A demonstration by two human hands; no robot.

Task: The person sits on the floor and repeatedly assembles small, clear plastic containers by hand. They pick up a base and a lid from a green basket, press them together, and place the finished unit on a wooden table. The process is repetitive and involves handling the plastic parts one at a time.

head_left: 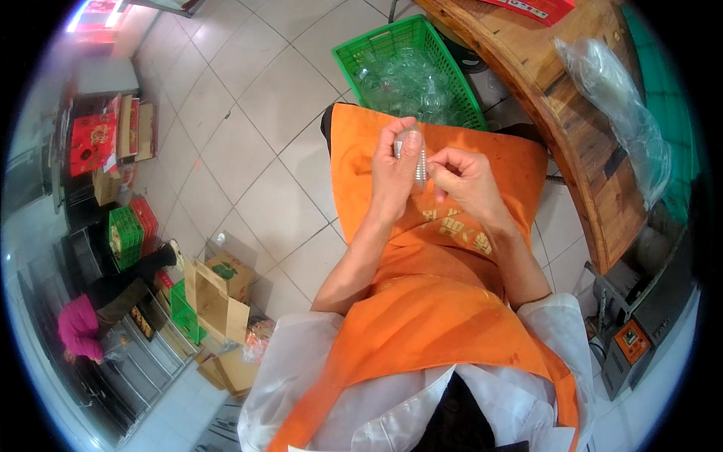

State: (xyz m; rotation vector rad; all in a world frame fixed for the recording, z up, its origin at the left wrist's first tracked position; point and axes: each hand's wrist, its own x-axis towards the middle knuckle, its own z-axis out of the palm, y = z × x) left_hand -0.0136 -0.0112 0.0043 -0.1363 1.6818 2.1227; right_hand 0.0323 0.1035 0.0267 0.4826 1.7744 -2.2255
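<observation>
Above my orange apron (429,301), my left hand (393,177) is closed around a small clear plastic piece (420,164) with rows of pale marks. The thumb lies along its upper part; the fingers hide its left side. My right hand (467,184) is at the right edge of this piece, with thumb and forefinger pinched together. What sits between those fingertips is too small to make out. Just beyond my lap, a green plastic crate (348,69) holds many clear plastic containers (410,83).
On the right curves a wooden table (538,98) bearing a clear plastic bag (614,105) and a red box (538,6). A grey machine (629,343) stands below it. Leftward are an open cardboard box (218,305), green crates (124,235) and a person in pink (79,328) by metal racks.
</observation>
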